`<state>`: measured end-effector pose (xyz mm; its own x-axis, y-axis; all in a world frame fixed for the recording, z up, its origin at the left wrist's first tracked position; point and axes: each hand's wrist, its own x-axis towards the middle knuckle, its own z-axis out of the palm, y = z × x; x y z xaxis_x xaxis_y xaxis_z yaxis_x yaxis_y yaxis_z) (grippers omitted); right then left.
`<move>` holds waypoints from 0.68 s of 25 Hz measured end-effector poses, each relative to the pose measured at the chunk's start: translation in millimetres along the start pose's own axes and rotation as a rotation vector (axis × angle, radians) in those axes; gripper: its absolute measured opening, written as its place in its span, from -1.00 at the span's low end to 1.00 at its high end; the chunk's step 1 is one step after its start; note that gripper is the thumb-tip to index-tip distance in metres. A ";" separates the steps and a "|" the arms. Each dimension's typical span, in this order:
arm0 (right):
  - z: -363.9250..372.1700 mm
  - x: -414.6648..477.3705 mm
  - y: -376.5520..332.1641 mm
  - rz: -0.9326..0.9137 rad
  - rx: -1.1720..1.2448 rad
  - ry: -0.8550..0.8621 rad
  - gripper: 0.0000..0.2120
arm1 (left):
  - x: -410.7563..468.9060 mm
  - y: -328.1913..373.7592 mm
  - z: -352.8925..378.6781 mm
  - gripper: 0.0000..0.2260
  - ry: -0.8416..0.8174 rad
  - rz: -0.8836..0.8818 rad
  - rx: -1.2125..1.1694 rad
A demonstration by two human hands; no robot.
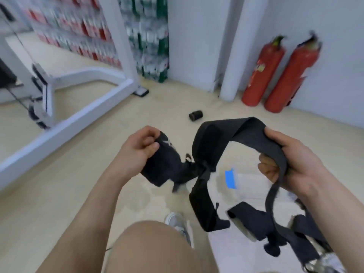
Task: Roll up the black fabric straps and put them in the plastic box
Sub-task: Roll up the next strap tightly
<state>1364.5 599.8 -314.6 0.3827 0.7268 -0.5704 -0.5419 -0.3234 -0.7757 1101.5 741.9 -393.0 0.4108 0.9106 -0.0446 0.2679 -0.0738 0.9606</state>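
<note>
Left hand (137,148) fingers curled tight on the part-rolled end of the long black fabric strap (216,133), centre frame; right hand (295,166) loosely curled round its slack loop, thumb under. Clear plastic box with blue latch (250,184) sits lower right, under dangling tails. Best keep tension, feed slack evenly, keep roll edges aligned
</note>
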 end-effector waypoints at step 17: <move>-97.1 -195.5 -86.4 -1.329 -0.885 0.317 -0.58 | -147.8 244.0 107.0 -0.75 -0.335 0.212 -0.356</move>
<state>1409.1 426.8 -162.3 0.3946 0.6519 0.6476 0.8101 0.0858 -0.5800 1199.5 545.8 -181.3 0.6949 0.7069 0.1319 -0.1401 -0.0468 0.9890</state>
